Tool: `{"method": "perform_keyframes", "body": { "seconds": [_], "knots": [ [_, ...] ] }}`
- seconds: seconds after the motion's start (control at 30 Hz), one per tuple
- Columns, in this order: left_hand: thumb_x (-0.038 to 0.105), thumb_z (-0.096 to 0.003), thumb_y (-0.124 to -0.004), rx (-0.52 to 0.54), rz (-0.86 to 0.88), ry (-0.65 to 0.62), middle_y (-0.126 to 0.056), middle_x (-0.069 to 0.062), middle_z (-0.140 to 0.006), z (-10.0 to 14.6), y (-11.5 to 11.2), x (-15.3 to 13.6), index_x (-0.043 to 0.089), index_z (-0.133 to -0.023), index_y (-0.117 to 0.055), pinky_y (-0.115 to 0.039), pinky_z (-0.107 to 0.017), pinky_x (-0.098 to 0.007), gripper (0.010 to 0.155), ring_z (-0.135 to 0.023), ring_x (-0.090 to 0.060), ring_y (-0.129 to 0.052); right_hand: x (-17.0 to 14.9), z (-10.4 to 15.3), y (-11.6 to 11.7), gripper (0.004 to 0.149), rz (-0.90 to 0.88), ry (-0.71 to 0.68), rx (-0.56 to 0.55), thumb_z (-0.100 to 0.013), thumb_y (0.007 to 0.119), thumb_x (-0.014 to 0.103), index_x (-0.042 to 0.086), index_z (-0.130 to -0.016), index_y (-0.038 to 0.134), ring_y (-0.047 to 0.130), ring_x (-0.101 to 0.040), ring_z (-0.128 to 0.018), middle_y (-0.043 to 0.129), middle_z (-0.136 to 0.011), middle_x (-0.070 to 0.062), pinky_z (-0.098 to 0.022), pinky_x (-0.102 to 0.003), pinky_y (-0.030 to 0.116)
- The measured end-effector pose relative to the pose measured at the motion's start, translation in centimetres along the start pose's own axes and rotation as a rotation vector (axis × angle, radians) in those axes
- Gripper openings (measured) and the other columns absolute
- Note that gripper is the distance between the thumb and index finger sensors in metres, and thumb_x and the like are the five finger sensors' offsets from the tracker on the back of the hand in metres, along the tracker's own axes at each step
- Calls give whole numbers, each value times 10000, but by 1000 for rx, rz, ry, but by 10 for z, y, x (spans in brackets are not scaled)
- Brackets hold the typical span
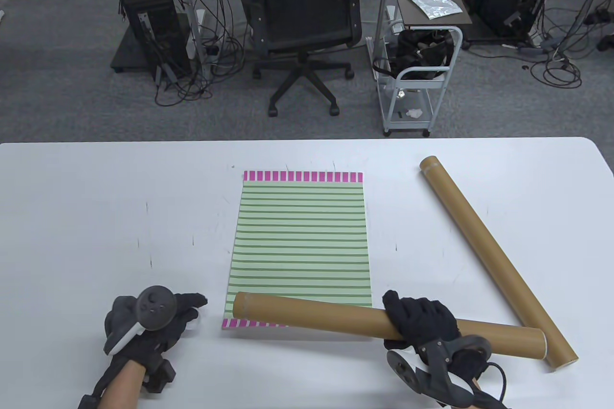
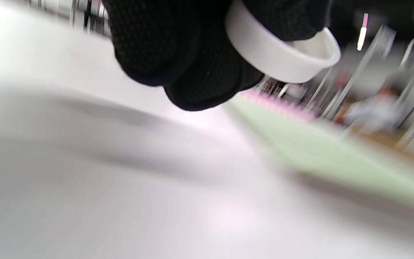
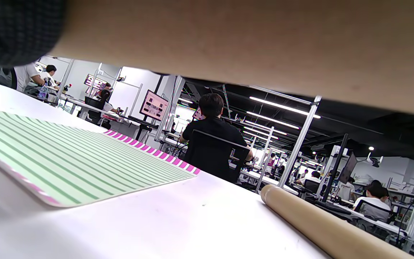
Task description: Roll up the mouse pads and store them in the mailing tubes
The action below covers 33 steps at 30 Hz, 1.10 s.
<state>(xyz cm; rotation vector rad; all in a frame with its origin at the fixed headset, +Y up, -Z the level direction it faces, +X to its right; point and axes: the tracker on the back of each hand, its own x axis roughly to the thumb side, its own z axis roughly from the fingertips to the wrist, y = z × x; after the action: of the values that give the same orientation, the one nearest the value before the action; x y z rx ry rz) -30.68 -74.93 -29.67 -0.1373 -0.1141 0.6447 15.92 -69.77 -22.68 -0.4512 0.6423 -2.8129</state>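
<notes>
Mouse pad (image 1: 300, 241) status: unrolled. It lies flat at the centre of the white table (image 1: 72, 217), green-striped face up, with a pink-checked band at its far and near edges. No part of it is curled or lifted in any view.

Mailing tubes: two brown cardboard tubes are present. The held tube (image 1: 336, 315) is gripped near its middle by the right hand (image 1: 422, 322), fingers curled round the barrel. This tube crosses above the near edge of the pad; the right wrist view shows it raised clear of the table. Its left end appears uncapped, though the opening itself is not visible. The second tube (image 1: 489, 248) lies on the table to the right of the pad, well apart from it, with a cap seemingly fitted at its far end.

The left hand (image 1: 158, 320) is just left of the pad's near corner. Its fingers pinch a white end cap (image 2: 282, 54), seen in the left wrist view.

Progress assessment: early stage. One tube appears to be opened. Remaining steps: roll the pad, insert it, refit the cap. Only one pad is visible.
</notes>
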Motion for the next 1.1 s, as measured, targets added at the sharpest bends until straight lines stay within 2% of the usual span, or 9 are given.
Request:
{"method": "perform_keyframes", "body": {
  "seconds": [0.07, 0.13, 0.33, 0.57, 0.73, 0.87, 1.03, 1.1],
  "knots": [
    [398, -446, -702, -66, 358, -42, -969, 103, -800, -1, -3, -1, 426, -872, -781, -923, -413, -184, 435, -604, -103, -1044, 0, 0, -1, 791, -42, 3, 2, -277, 792, 607, 323, -987, 588, 875, -152, -729, 806, -865, 125, -647, -380, 734],
    [396, -465, -687, -148, 559, -84, -948, 86, -840, -2, -8, 0, 410, -895, -759, -911, -444, -202, 436, -662, -124, -1025, 1, 0, -2, 790, -86, 5, 0, -279, 790, 608, 324, -987, 587, 875, -152, -728, 803, -866, 126, -649, -375, 734],
    [427, -486, -662, -278, 716, -175, -896, 117, -909, -3, -20, 13, 440, -932, -706, -881, -520, -203, 448, -776, -108, -970, 7, 0, -5, 791, -130, -22, -12, -278, 789, 607, 324, -988, 585, 875, -151, -727, 804, -865, 126, -647, -379, 735],
    [442, -478, -667, -378, 764, -220, -838, 131, -986, -2, -30, 22, 454, -976, -651, -844, -595, -260, 498, -867, -137, -912, 7, 2, -5, 787, -147, -33, -19, -279, 786, 609, 322, -986, 590, 879, -154, -724, 808, -862, 121, -641, -381, 740],
    [437, -478, -646, -416, 786, -219, -824, 116, -1000, -2, -33, 22, 445, -991, -634, -843, -584, -262, 513, -860, -155, -914, 7, 2, -5, 784, -146, -38, -15, -281, 786, 606, 319, -985, 593, 882, -158, -722, 815, -857, 120, -639, -383, 743],
    [451, -477, -646, -394, 766, -205, -807, 88, -1011, -2, -32, 21, 433, -1006, -618, -833, -595, -267, 530, -864, -164, -903, 8, 2, -5, 785, -143, -37, -16, -283, 785, 604, 316, -987, 592, 883, -159, -722, 813, -859, 116, -638, -385, 744],
    [527, -455, -694, -294, 619, -152, -783, 85, -1027, -5, -27, 12, 426, -1015, -605, -829, -607, -264, 576, -877, -168, -885, 6, 0, -2, 788, -133, -24, 2, -281, 783, 611, 323, -989, 590, 882, -153, -723, 812, -862, 124, -638, -382, 745],
    [572, -426, -710, -247, 525, -106, -765, 64, -1041, -4, -25, 5, 417, -1032, -583, -845, -525, -234, 638, -854, -201, -891, 2, -2, 0, 791, -120, 10, 17, -283, 781, 610, 319, -992, 588, 882, -155, -724, 807, -867, 119, -638, -384, 746]
  ]
}}
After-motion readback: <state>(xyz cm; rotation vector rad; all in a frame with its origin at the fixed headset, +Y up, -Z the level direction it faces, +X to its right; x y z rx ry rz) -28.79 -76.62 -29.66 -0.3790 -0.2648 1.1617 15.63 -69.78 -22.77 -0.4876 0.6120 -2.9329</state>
